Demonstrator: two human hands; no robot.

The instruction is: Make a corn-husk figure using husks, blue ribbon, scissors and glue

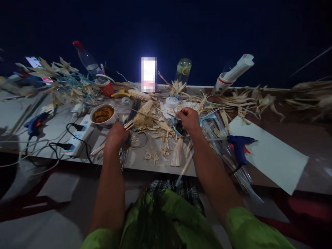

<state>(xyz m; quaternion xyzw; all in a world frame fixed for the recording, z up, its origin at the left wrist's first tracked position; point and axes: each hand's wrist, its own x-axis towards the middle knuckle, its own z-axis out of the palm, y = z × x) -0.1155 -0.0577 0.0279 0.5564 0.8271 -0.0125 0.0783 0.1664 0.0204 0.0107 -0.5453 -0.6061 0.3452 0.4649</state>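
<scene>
My left hand [118, 136] is closed round several thin, pale sticks [98, 149], whose ends show on both sides of the fist. Just beyond it lies a husk bundle with a fibrous end [144, 117]. My right hand [190, 119] has its fingertips pinched together over a small dark object and a loop of blue ribbon [176, 126]; what the fingers hold is too dark to name. Behind that hand, a white round base [171, 102] carries blue pieces and a cluster of dried husk [177, 86]. Husk scraps [163, 129] lie between both hands.
On the left are a bowl of brown stuff [103, 115], a power strip [80, 136] with cables and a blue glue gun [36, 123]. Another glue gun [240, 147] rests by a white sheet [272, 152] on the right. Bottles, cups and a lit phone [148, 74] line the back.
</scene>
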